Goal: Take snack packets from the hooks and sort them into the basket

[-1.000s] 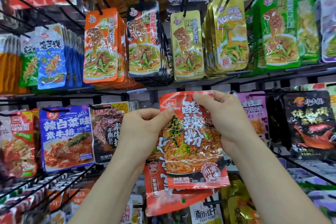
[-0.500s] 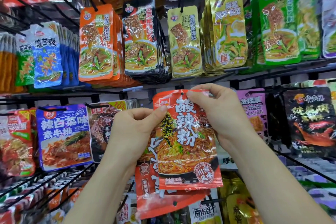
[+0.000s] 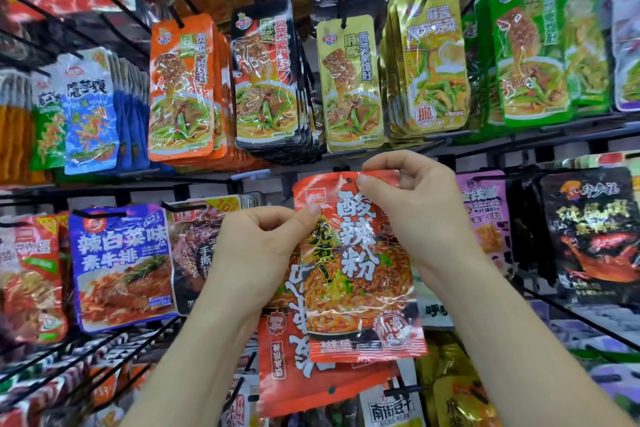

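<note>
My left hand (image 3: pixel 256 253) pinches the left edge, my right hand (image 3: pixel 415 215) the top, of a glossy red packet (image 3: pixel 360 288) lettered 酸辣粉, noodles pictured below.

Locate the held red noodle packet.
Head view, centre: the red noodle packet is pinched near its top by the left hand and right hand, below the gold packet on the upper row.

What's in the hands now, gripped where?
A red noodle packet. Left hand pinches its upper left edge; right hand pinches its top edge.
</note>
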The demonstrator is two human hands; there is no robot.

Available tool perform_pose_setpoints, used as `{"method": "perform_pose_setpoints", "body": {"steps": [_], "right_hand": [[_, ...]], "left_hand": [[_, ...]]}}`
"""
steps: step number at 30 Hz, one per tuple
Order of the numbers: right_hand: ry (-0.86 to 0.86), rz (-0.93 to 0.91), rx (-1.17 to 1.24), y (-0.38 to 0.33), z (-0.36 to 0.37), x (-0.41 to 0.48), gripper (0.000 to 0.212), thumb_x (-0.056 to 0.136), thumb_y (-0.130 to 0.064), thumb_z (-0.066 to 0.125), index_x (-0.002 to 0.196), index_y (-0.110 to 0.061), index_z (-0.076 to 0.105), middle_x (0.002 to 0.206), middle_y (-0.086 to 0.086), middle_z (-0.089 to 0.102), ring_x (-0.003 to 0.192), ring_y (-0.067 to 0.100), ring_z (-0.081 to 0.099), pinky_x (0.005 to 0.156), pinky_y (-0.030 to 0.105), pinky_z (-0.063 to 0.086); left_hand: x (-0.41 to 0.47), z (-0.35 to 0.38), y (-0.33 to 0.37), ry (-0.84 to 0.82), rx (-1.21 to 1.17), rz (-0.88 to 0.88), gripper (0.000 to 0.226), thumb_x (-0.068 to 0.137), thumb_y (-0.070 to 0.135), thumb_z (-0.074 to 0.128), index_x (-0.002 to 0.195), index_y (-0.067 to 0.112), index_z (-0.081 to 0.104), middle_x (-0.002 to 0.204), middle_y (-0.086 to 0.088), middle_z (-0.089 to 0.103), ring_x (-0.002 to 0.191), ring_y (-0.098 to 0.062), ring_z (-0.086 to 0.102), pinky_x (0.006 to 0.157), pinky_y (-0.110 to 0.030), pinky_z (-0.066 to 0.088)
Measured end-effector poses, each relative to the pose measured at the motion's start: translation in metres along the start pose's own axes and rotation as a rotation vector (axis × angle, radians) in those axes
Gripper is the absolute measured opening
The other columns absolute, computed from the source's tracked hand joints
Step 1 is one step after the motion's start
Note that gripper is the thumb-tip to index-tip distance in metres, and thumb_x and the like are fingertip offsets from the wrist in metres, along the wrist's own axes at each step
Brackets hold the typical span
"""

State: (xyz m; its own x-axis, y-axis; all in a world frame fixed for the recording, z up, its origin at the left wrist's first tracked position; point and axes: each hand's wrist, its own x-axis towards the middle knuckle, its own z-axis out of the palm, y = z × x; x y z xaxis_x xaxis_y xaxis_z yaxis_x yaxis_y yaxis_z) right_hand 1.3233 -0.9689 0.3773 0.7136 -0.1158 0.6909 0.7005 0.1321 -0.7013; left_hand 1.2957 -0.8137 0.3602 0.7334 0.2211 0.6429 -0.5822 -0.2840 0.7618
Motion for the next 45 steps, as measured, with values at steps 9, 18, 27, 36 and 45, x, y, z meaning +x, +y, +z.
{"method": "perform_pose_setpoints", "body": {"steps": [9,18,27,36,45], "right_hand": [[0.051,-0.061,-0.166,0.011,0.001,0.006,0.012,0.081,-0.007,0.072,0.077,-0.018,0.075,0.074,-0.001,0.073,0.074,0.017,0.069,0.069,0.034,0.057],[-0.299,-0.017,-0.338,0.030,-0.019,-0.024,0.065,0.079,-0.013,0.077,0.123,-0.050,0.047,0.106,-0.022,0.062,0.092,-0.005,0.062,0.080,0.021,0.055],[-0.200,-0.157,-0.862,0.059,-0.001,-0.007,0.070,0.088,-0.031,0.067,0.146,-0.041,0.029,0.112,0.006,0.068,0.106,0.029,0.061,0.085,0.034,0.045],[-0.198,-0.220,-1.202,0.045,-0.011,-0.011,0.046,0.100,-0.038,0.042,0.145,-0.037,0.033,0.096,0.007,0.070,0.092,0.031,0.062,0.069,0.036,0.045],[-0.679,0.244,-0.124,0.015,-0.011,-0.064,0.051,0.078,-0.014,0.077,0.109,-0.047,0.053,0.094,-0.027,0.071,0.084,0.000,0.070,0.072,0.020,0.057]], "left_hand": [[0.003,0.000,-0.006,-0.006,0.035,0.015,0.033,0.077,0.037,0.075,0.067,0.006,0.072,0.075,-0.025,0.069,0.072,-0.047,0.065,0.075,-0.057,0.054],[-0.001,-0.002,-0.022,-0.039,0.252,-0.015,0.033,0.080,0.042,0.072,0.060,0.016,0.073,0.058,-0.006,0.068,0.050,-0.010,0.054,0.053,-0.026,0.041],[-0.023,-0.036,-0.013,0.045,0.327,0.107,0.023,0.080,0.006,0.066,0.075,0.026,0.076,0.045,0.015,0.059,0.031,-0.004,0.035,0.037,-0.011,0.027],[-0.031,-0.040,-0.003,-0.142,-0.024,0.062,0.057,0.071,0.009,0.058,0.116,0.044,0.061,0.098,-0.026,0.065,0.070,-0.065,0.049,0.063,-0.078,0.039],[-0.029,-0.020,-0.013,-0.014,-0.186,0.160,0.041,0.078,-0.012,0.066,0.086,0.027,0.074,0.081,0.001,0.075,0.071,-0.014,0.070,0.059,-0.025,0.054]]}}
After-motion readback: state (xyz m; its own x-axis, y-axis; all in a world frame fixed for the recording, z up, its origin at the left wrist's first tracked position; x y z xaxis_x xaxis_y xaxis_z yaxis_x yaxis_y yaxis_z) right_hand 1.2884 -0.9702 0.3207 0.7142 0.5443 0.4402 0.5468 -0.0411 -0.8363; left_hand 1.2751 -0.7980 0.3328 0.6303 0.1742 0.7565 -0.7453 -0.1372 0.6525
